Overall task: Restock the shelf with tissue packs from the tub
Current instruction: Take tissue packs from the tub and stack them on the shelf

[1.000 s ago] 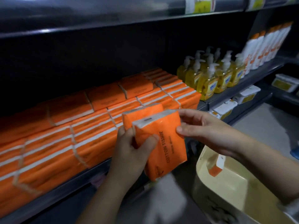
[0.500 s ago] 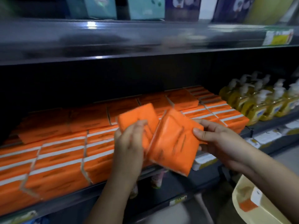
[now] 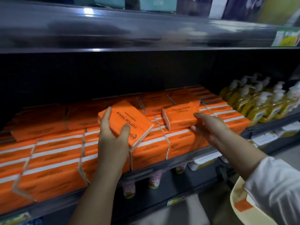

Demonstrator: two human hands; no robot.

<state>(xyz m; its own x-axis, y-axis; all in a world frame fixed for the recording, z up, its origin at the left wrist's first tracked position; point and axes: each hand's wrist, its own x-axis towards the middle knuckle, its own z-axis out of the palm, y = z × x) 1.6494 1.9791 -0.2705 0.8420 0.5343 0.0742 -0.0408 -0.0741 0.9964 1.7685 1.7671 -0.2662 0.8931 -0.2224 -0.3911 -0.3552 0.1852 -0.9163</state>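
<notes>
**Left-hand pack** (image 3: 129, 120). Orange soft wrap, lettered "COTTON TISSUE". Gripped by the left hand (image 3: 112, 140): fingers (image 3: 107, 115) curled round its far-left end, thumb pressed on the top face. It is tilted, with the long axis slanting from back-left to front-right, across the line of the rows. It hangs over the front stack; I cannot tell whether it touches.

**Right-hand pack** (image 3: 180, 116). Same kind. It lies nearly flat on top of the stacked packs (image 3: 56, 153), long axis along the shelf. The right hand (image 3: 211, 129) grasps its near right corner, thumb above and fingers beneath. This hand looks the nearer to letting go.

**Shelf** (image 3: 178, 160). Banded bundles of orange packs fill the front, with another layer behind. By my judgement the left-hand pack needs turning square to the row, then lowering just left of the other.

**Tub** (image 3: 235, 195). Cream, low at the right, partly behind a white sleeve (image 3: 272, 184). One orange-and-white spare pack (image 3: 243, 206) shows inside; the rest of the interior is hidden.

**Soap bottles** (image 3: 259, 104). Yellow, on the same shelf to the right of the tissue, well apart from both hands.
</notes>
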